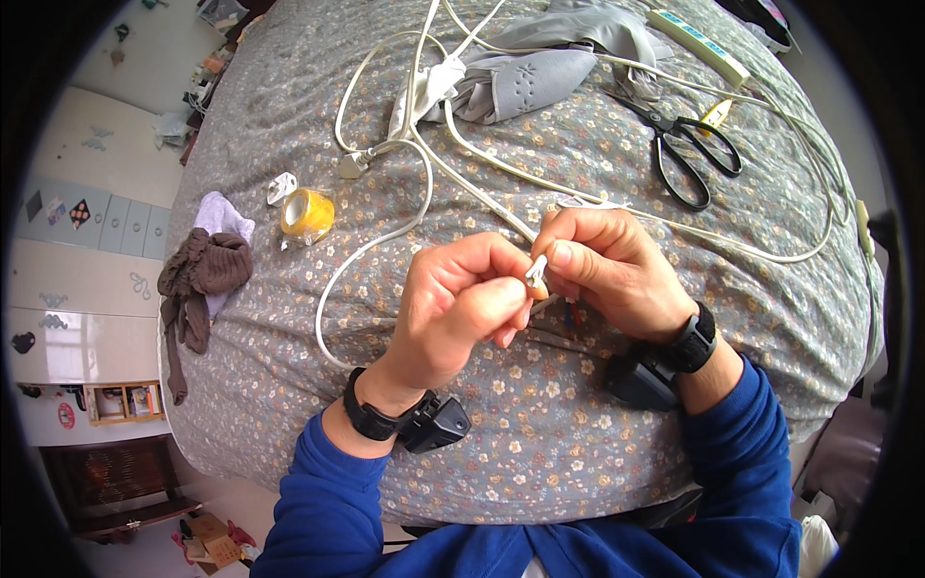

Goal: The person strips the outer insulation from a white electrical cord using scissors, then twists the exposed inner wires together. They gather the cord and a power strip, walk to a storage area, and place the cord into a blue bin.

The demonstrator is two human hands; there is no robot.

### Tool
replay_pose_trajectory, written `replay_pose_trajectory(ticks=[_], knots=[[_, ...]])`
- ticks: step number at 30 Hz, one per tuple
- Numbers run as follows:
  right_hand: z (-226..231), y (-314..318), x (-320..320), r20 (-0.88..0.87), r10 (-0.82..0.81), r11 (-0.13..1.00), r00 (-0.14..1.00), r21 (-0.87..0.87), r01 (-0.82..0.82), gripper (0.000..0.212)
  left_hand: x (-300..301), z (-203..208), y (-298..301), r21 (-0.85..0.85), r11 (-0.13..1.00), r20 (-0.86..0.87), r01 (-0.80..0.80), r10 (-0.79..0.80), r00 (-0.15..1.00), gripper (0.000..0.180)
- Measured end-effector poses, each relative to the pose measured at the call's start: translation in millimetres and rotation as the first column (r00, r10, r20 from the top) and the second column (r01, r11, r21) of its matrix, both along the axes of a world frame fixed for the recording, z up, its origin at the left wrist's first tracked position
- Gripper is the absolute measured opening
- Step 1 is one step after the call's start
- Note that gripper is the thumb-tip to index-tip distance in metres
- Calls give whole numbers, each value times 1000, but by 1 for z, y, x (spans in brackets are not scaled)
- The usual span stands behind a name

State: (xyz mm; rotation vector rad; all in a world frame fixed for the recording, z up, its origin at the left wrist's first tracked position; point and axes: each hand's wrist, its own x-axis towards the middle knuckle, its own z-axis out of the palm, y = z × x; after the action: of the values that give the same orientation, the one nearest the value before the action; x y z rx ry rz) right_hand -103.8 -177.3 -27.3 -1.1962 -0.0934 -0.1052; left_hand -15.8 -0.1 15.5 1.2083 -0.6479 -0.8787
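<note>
**First:** Begin at the near edge of the bed [520, 496], where your sleeves come in. What are your hands doing?

**Second:** Both are pinching. Your left hand [462, 303] and right hand [621, 275] meet over the middle of the bed, thumbs and forefingers closed on one small white strip [537, 273].

**First:** Which of your hands is nearer to it?

**Second:** Neither: it sits between your fingertips, touching both, to the right of your left hand and to the left of your right. The part you leave showing is short and slants from your right thumb down toward your left fingers. Just beyond, the thick white cord [496, 210] runs away from you, slanting toward the left of the far edge. Your fingers hide whether strip and cord are joined.

**First:** Any brands or writing farther out?

**Second:** None you could read. Toward the left edge, the yellow tape roll [308, 214] shows no clear lettering, and the gray-and-white plug [353, 166] beyond it is too small to tell. Toward the far right corner, past the black scissors [662, 123], the power strip [699, 46] carries blue patches; you can't make out any words on them.
</note>
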Motion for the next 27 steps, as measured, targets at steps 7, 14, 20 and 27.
replay_pose_trajectory(ticks=[7,14,20,27], knots=[[1,0,-1,3,-21,997,1000,-79,21,26,2,-3,1,55,998,48,11,-14,999,30],[8,6,-1,227,-248,782,942,-526,333,14,3,-3,-2,69,997,-32,-38,40,999,29],[8,17,-2,400,-289,585,869,-645,492,24,1,-4,-5,72,996,-35,-47,50,998,25],[5,15,-2,370,-216,597,904,-682,422,27,-4,-5,-6,135,986,106,-95,81,991,20]])
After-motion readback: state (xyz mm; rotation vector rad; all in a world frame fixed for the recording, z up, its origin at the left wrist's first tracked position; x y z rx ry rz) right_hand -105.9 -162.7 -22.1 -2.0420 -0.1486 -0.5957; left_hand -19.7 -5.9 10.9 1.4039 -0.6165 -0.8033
